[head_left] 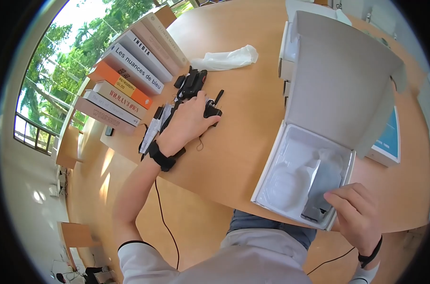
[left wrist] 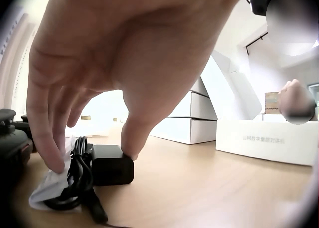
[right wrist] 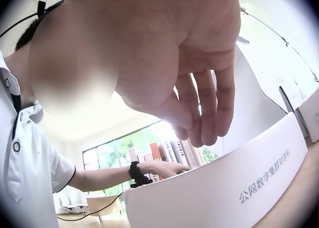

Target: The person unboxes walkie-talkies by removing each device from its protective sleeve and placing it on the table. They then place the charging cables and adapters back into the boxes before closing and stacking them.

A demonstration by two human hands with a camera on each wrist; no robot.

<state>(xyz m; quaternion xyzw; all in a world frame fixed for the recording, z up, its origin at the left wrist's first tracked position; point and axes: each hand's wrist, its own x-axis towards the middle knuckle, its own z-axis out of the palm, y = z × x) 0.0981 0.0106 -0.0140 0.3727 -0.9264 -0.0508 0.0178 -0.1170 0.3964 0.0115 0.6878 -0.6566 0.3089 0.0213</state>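
My left hand (head_left: 189, 118) is low over the table among black devices and cables. In the left wrist view, its thumb and fingers grip a black adapter (left wrist: 112, 164) and a coiled black cable (left wrist: 79, 170) beside a clear plastic bag (left wrist: 52, 188). My right hand (head_left: 357, 210) hangs over the near right corner of the open white box (head_left: 262, 187), its fingertips over a dark flat piece (head_left: 324, 182) in the moulded tray. The right wrist view shows those fingers (right wrist: 207, 113) loosely bent above the box wall, with nothing visible between them.
Upright books (head_left: 125, 80) line the table's left edge. A black device (head_left: 193, 84) and a crumpled white bag (head_left: 229, 59) lie beyond my left hand. The raised box lid (head_left: 338, 80) partly hides a blue-and-white box (head_left: 390, 137) at right. A cable (head_left: 160, 208) hangs off the table.
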